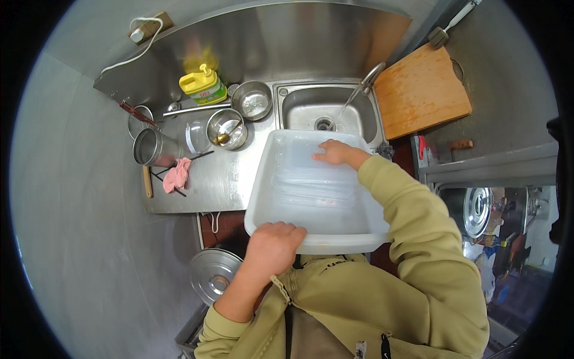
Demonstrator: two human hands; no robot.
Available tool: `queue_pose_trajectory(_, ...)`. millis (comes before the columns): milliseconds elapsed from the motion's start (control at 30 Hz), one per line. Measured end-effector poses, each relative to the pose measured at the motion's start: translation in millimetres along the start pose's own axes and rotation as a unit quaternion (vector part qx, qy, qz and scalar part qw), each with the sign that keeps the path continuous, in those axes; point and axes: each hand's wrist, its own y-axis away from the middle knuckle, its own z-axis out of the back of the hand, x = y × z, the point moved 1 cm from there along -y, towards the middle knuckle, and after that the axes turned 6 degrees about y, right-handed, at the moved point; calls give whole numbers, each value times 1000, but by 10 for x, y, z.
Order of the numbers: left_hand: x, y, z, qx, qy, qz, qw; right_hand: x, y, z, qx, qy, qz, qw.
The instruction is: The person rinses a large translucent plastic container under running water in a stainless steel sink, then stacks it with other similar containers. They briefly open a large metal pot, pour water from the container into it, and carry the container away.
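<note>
A large white plastic tub (318,244) is in front of my body, its far end over the near part of the sink. My left hand (276,247) grips the tub's near-left corner by the rim. Inside the tub lies a stack of clear plastic containers or lids (314,179). My right hand (336,152) reaches in and touches the far part of this stack, thumb and fingers slightly apart; whether it grips a piece is unclear. Water runs from the faucet (370,78) into the stainless steel sink (309,107), behind the tub.
Left on the steel counter (215,179) are two steel pots (252,101), one holding a ladle, a yellow detergent jug (204,87), a steel canister (154,146) and a pink cloth (177,175). A wooden cutting board (423,92) lies right of the sink. A metal lid (215,273) sits low at left.
</note>
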Motion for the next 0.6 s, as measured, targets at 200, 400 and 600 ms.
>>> queue_pose_trajectory(200,202,-695,463,-133,-46,-4,990,-362,-297,200,155,-20,61,986)
queue_pose_trajectory(400,313,-1537,665,-114,-66,-6,991,-635,-406,192,199,-120,107,967)
queue_pose_trajectory(600,420,-2262,768,-74,-71,14,995,-951,-567,265,223,-149,146,952)
